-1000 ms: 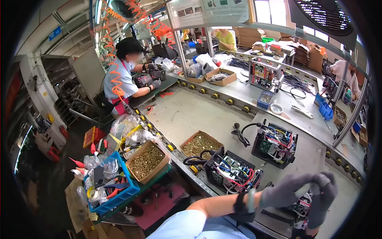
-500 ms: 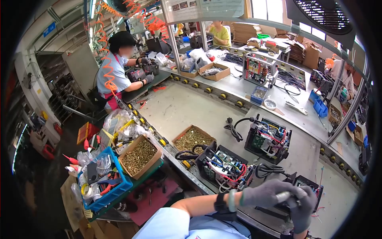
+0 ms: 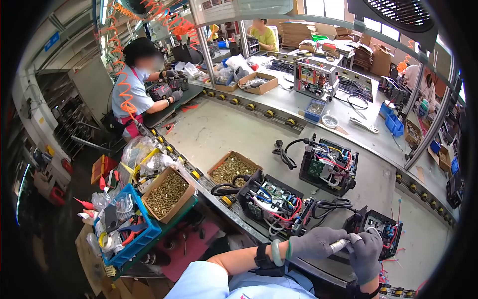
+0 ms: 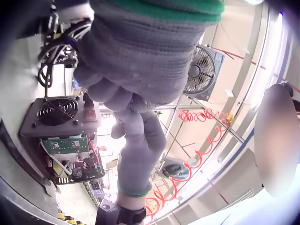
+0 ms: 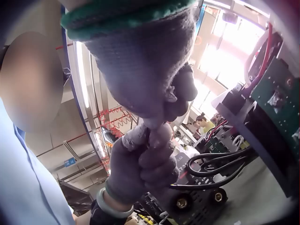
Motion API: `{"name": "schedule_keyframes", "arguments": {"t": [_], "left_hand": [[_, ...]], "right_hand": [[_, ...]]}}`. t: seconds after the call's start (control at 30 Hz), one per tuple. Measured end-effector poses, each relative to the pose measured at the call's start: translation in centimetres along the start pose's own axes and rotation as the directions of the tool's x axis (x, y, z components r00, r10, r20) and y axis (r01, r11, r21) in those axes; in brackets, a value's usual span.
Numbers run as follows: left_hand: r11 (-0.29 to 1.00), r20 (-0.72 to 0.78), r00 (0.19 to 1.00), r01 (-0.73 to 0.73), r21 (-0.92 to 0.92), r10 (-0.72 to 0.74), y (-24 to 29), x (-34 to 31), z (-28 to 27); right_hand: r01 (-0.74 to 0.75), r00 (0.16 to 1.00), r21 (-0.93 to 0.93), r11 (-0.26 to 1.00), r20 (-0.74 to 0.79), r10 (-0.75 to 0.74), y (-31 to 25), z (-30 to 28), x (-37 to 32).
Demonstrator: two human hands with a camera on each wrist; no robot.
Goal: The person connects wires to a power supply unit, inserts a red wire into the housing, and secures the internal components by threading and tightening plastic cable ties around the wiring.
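Both hands wear grey knit gloves and meet at their fingertips over the front of the worktable. My left hand (image 3: 313, 243) comes in from the left with curled fingers, its whitish thumb tip pointing at the other hand. Against it, my right hand (image 3: 366, 254) has bent fingers, with a whitish patch on one finger. Their fingertips overlap in the left wrist and right wrist views; I cannot tell whether something small is between them. Just behind the right hand stands an open black device (image 3: 381, 229) with wires and a circuit board inside.
Two more open devices (image 3: 271, 204) (image 3: 328, 164) stand on the table, with black cables (image 3: 326, 209) beside them. Cardboard boxes of brass-coloured parts (image 3: 233, 169) (image 3: 169, 194) and a blue tool crate (image 3: 152, 229) are at left. A person (image 3: 137, 89) works across the left side. Rollers (image 3: 269, 113) edge the table.
The view has shifted, so table things sit further left. The joined hands have moved left and down from over the nearest device, uncovering more of it. Their fingertips stay together.
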State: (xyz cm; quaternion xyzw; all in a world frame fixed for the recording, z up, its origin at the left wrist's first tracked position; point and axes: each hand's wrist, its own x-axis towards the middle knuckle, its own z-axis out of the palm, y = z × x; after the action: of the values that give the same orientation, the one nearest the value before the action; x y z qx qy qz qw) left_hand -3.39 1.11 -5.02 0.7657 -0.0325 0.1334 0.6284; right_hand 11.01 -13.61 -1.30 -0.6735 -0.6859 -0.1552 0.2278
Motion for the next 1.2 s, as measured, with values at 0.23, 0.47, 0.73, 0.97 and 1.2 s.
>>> {"name": "schedule_keyframes", "arguments": {"t": [0.23,0.47,0.73,0.97,1.2], "left_hand": [[0.745,-0.106,0.994,0.051,0.665,0.026,-0.6,0.7,2.3],[0.79,-0.082,0.997,0.053,0.611,-0.003,-1.5,1.2,1.7],[0.921,-0.078,0.993,-0.047,0.388,0.084,0.6,2.3,0.1],[0.859,-0.099,0.99,-0.038,0.51,0.102,1.1,2.5,0.3],[0.723,-0.202,0.939,-0.067,0.688,0.279,0.6,2.8,0.8]], "right_hand": [[-0.16,0.987,0.075,0.984,0.029,0.158,-0.6,-0.3,-0.4],[-0.254,0.96,0.222,0.941,-0.065,0.274,-0.4,1.1,-1.3],[-0.034,0.992,0.021,0.999,-0.124,0.037,0.2,-0.4,-0.1],[-0.005,0.991,-0.102,0.995,-0.136,-0.009,1.1,-0.1,-0.2],[-0.01,0.993,-0.142,0.99,-0.116,-0.007,1.7,0.2,0.4]]}}
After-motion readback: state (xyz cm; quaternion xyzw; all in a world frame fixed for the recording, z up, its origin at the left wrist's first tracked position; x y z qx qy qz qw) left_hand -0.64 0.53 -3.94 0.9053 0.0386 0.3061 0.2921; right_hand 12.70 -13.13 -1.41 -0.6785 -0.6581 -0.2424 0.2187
